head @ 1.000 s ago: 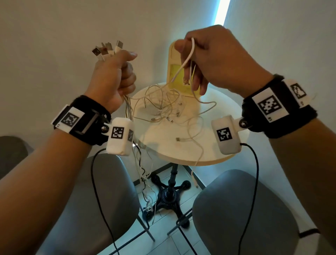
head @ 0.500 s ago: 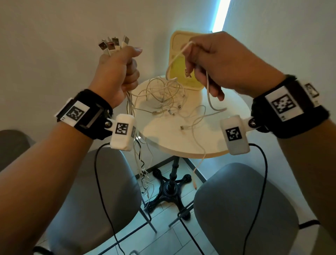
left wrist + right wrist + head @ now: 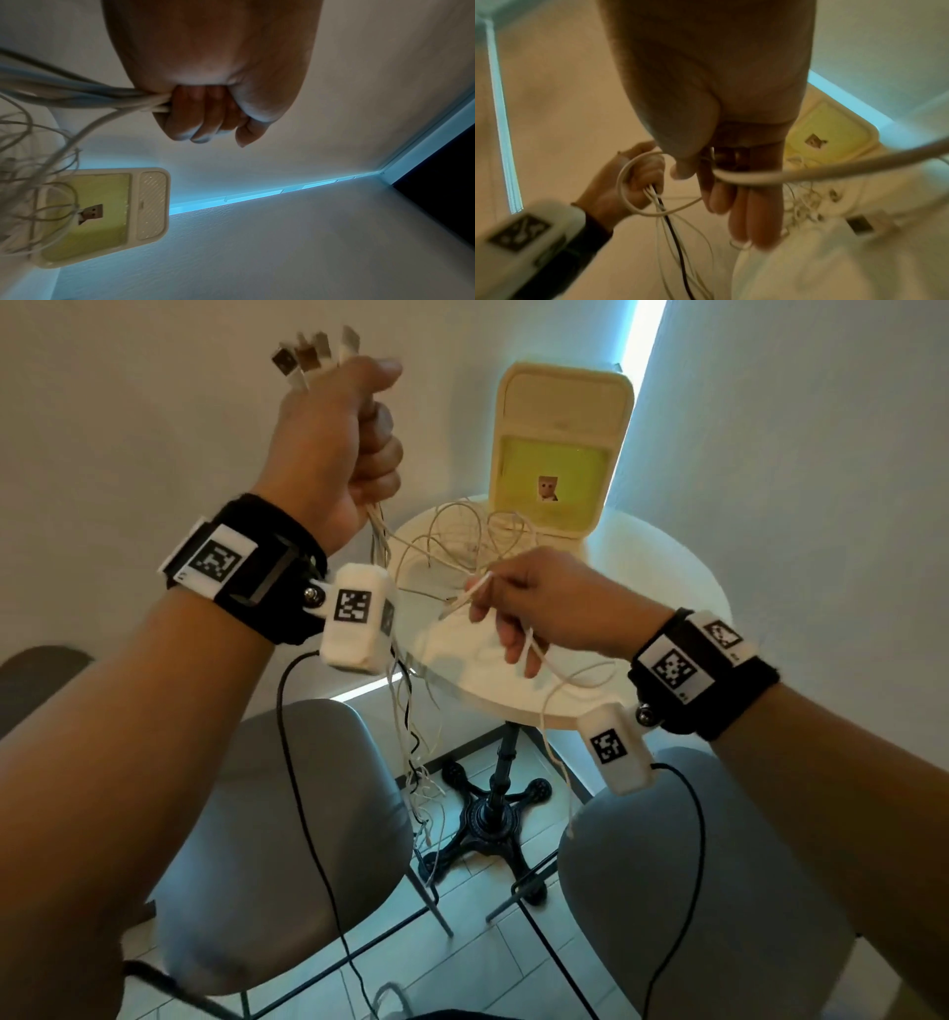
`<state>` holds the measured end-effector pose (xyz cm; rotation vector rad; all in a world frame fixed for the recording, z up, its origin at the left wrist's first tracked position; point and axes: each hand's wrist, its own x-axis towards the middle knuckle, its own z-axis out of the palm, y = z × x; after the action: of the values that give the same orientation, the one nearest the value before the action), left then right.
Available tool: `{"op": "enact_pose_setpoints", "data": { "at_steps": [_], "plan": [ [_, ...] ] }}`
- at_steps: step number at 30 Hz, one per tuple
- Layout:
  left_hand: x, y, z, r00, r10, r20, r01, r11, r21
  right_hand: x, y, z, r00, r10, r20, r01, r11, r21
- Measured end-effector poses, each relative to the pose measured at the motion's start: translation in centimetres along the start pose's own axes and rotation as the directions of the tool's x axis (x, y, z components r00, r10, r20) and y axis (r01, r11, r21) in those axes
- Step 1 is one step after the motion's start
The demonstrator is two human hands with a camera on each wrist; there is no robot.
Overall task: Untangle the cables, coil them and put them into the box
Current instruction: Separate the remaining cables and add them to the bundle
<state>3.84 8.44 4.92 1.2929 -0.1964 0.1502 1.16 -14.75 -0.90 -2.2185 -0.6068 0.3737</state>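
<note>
My left hand is raised high and grips a bunch of white cables in its fist; their USB plugs stick out above the thumb and the loose ends hang toward the floor. My right hand is lower, over the round table, and pinches one white cable between thumb and forefinger. A tangle of thin white cables lies on the table in front of the open cream box, which has a yellow-green inside and its lid standing up.
The small round white table stands on a black pedestal foot in a room corner. Two grey chairs sit below my arms. Black wrist-camera leads hang down.
My right hand has dropped from in front of the box down to the table, still pinching its cable. My left hand has risen a little with the bunch.
</note>
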Motion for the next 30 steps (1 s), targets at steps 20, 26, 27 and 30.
{"op": "enact_pose_setpoints", "data": {
  "at_steps": [20, 26, 27, 30],
  "plan": [
    [-0.5, -3.0, 2.9, 0.970, -0.232, 0.076, 0.239, 0.965, -0.104, 3.4, -2.1, 3.0, 0.981, -0.091, -0.169, 0.118, 0.980, 0.158],
    [-0.4, -2.5, 2.7, 0.966, -0.241, 0.095, 0.251, 0.961, -0.116, 4.4, -1.4, 6.9, 0.966, -0.116, -0.231, 0.200, 0.901, 0.385],
    [-0.4, -2.3, 2.6, 0.965, -0.240, 0.106, 0.250, 0.964, -0.091, 4.4, -1.4, 7.1, 0.963, -0.118, -0.242, 0.209, 0.894, 0.397],
    [-0.4, -1.7, 2.5, 0.961, -0.239, 0.136, 0.241, 0.970, -0.001, 4.4, -1.1, 7.7, 0.972, -0.113, -0.207, 0.199, 0.863, 0.465]
  ]
}}
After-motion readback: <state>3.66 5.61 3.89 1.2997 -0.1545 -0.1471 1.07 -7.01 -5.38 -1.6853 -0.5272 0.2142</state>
